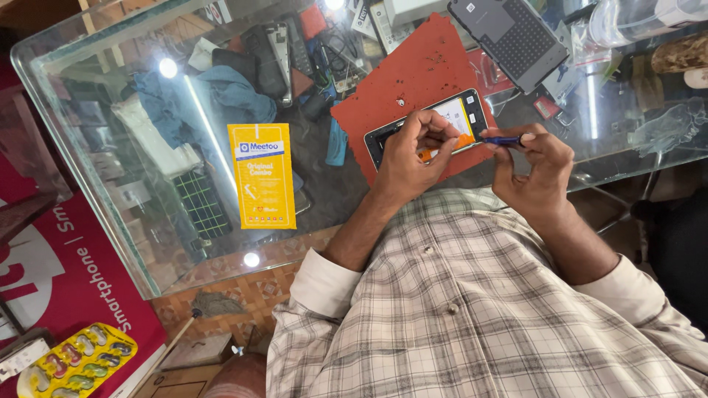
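Your left hand [413, 151] pinches down on the opened black smartphone [428, 127], long axis running left-right across the red mat [413, 74]; your right hand [535, 166], just beside its right end, grips a slim blue tool [503, 140].

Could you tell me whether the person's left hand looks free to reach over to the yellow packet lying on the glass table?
Probably yes. The yellow packet lies flat on the glass table beside the left hand, with nothing on top of the glass between them. But that hand rests on the opened phone, so it would have to let go first.

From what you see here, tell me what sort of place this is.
Probably a phone repair counter: an opened phone lies on a red mat on a glass counter, a detached back cover lies nearby, and parts clutter the shelf below.
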